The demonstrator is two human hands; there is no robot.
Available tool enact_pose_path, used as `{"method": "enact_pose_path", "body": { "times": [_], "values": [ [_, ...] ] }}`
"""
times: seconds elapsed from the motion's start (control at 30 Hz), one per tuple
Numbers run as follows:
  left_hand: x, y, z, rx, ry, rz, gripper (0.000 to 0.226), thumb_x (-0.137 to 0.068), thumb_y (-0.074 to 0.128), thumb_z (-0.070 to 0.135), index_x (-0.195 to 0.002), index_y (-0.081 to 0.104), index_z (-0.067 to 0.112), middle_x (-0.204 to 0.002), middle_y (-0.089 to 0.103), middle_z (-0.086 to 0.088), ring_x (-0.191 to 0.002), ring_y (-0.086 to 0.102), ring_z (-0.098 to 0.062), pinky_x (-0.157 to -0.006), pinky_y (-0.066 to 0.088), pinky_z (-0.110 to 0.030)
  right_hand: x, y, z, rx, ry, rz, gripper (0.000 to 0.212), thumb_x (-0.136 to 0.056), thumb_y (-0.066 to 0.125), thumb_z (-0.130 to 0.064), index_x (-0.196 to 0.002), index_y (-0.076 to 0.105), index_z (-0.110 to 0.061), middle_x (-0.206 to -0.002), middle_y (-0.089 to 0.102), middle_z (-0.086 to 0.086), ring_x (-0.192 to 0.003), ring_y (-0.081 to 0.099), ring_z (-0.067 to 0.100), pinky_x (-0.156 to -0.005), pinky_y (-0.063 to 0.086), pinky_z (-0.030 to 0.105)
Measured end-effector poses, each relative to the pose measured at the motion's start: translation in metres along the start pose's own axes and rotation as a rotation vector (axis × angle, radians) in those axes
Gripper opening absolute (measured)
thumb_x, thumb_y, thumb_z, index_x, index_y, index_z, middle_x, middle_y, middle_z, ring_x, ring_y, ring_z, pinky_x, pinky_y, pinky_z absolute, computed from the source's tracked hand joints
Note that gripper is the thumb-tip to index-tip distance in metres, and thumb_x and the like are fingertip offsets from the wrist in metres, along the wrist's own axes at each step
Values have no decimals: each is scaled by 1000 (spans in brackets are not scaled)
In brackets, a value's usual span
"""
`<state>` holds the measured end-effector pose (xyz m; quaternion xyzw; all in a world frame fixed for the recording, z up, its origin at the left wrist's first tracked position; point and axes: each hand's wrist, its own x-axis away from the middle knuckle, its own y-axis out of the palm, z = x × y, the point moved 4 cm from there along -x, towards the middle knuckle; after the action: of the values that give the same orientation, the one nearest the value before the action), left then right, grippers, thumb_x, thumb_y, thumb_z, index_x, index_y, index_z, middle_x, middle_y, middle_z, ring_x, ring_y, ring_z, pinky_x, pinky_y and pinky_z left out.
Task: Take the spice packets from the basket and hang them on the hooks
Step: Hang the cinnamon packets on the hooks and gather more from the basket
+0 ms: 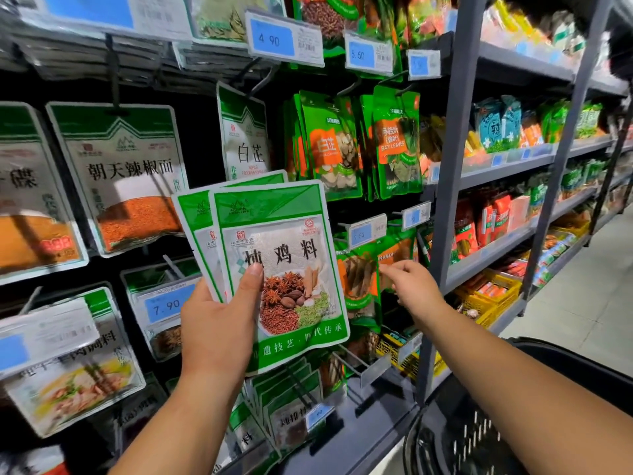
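Left of the grey post: holds fanned spice packets upright in the left grip, thumb pressed across the front one, fingers curled behind. Holds out the right grip, fingers loosely bent and clasping nothing, fingertips close to green hanging packets just left of the post. Right of the post's foot, low down: black basket.

- one camera only, worn on the person's head, looking forward and down.
- it faces the hook rack close up, turned a little so the shelves run off rightward.
- wide lens; left hand and right hand sit mid-frame.
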<state>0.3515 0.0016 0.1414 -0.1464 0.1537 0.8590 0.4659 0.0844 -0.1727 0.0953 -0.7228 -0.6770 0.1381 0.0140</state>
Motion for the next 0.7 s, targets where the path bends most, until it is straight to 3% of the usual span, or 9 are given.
{"method": "enact_pose_path", "body": {
  "times": [0.07,0.2,0.33,0.37,0.4,0.47,0.57,0.7],
  "values": [
    [2,-4,2,10,3,1,23,-88,74,48,-106,72,35,-106,77,16,-105,72,-12,-102,53,-44,20,8,-22,-140,-6,-14,25,-103,57,-41,-104,63,-17,-99,63,0,-90,63,21,-86,52,47],
    [11,-13,11,20,7,5,19,-87,75,47,-103,71,38,-105,77,16,-105,71,-13,-102,53,-44,67,35,-69,-335,-36,-156,32,-105,51,-42,-94,62,-14,-79,66,1,-64,61,15,-61,46,31],
    [16,-27,18,58,-5,15,19,-83,81,46,-96,75,34,-99,79,8,-98,74,-20,-98,56,-52,114,66,-100,-283,-145,-314,61,-89,65,-64,-99,67,-4,-91,72,4,-85,67,23,-80,48,38],
    [17,-31,20,67,1,20,20,-81,84,45,-94,75,34,-97,79,6,-96,75,-23,-96,57,-54,123,72,-104,-262,-179,-329,68,-83,71,-67,-98,65,-1,-89,68,6,-83,64,22,-80,46,37],
    [18,-35,21,76,4,23,23,-78,87,44,-95,75,34,-96,80,4,-94,76,-25,-94,57,-55,129,77,-107,-264,-206,-341,61,-82,77,-60,-96,65,-1,-85,68,5,-78,63,20,-77,46,36],
    [20,-45,22,78,1,34,30,-73,90,41,-98,75,32,-96,80,2,-92,77,-26,-92,58,-55,141,86,-109,-308,-213,-383,26,-87,80,-29,-101,71,-9,-89,77,-1,-79,73,15,-76,57,34],
    [23,-62,22,59,-12,31,26,-76,90,30,-99,76,29,-96,80,1,-91,77,-25,-90,59,-54,158,98,-111,-353,-201,-424,33,-86,80,-9,-118,69,-8,-109,78,10,-103,75,30,-98,57,53],
    [32,-86,26,12,-16,27,23,-80,86,25,-99,74,20,-89,80,3,-83,78,-20,-80,62,-42,168,111,-104,-352,-171,-415,35,-86,79,-9,-120,69,-11,-112,78,8,-106,74,29,-102,53,57]
  ]
}}
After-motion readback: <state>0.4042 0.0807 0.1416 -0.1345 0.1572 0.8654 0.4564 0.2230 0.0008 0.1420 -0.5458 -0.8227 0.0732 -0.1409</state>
